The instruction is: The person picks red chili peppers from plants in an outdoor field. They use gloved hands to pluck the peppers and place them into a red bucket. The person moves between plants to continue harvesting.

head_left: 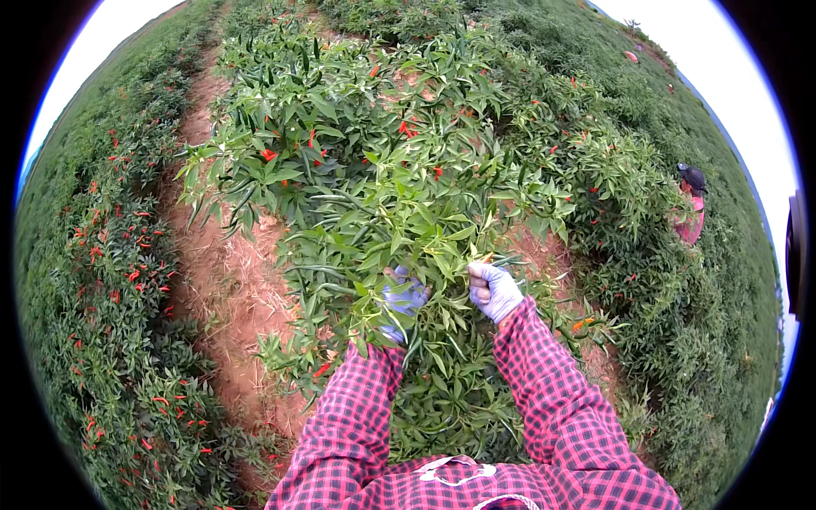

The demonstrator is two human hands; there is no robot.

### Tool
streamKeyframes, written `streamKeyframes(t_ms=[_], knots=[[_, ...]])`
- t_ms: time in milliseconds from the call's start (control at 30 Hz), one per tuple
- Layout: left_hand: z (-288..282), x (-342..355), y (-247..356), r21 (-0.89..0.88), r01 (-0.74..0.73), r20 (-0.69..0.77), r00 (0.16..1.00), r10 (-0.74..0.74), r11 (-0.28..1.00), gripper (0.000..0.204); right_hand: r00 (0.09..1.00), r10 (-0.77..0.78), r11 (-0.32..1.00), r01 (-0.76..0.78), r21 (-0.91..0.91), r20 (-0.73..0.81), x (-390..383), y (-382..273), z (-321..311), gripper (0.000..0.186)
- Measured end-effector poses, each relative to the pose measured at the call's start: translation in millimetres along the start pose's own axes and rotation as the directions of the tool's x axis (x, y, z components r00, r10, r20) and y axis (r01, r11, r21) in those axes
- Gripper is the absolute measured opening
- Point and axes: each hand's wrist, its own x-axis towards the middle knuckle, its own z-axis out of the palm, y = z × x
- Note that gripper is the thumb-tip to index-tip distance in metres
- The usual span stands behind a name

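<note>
Near the centre of the view, both gloved hands are pushed into the foliage of a chilli plant (pixel 399 195) that fills the middle of the scene. Left hand (pixel 403 299), in a pale blue glove, sits among the green leaves with its fingers curled inward; leaves cover much of it, so whether the grip is closed on a stem or pod cannot be told. Right hand (pixel 494 291), in a matching glove, is just right of the left one, the two close but apart, its fingers bunched and closed on a thin green stem (pixel 486 259) at the fingertips. Both forearms wear red-and-black checked sleeves (pixel 557 395) that enter from the near edge. Red chillies (pixel 406 129) show among the leaves on the far part of the plant, and an orange-red one (pixel 580 325) hangs just right of the right sleeve. A bare strip of reddish soil (pixel 229 280) with dry straw runs along the left of the plant from near to far. Beyond it at left stands another row of plants (pixel 110 280) carrying red pods. At far right, another person (pixel 690 212) in pink clothing and a dark head covering is among the rows.
</note>
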Motion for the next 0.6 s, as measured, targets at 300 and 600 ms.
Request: streamKeyframes(t_ms=[300,600], knots=[[-23,-8,-6,0.209,-0.25,0.153,0.963,0.221,0.945,0.053,0.984,-0.165,0.985,0.162,0.054,0.068,-40,7,2,0.016],[-48,-3,-18,-0.152,-0.184,-0.055,0.983,0.178,0.971,0.057,0.998,0.02,0.814,0.021,-0.581,0.064,-91,21,87,0.02]])
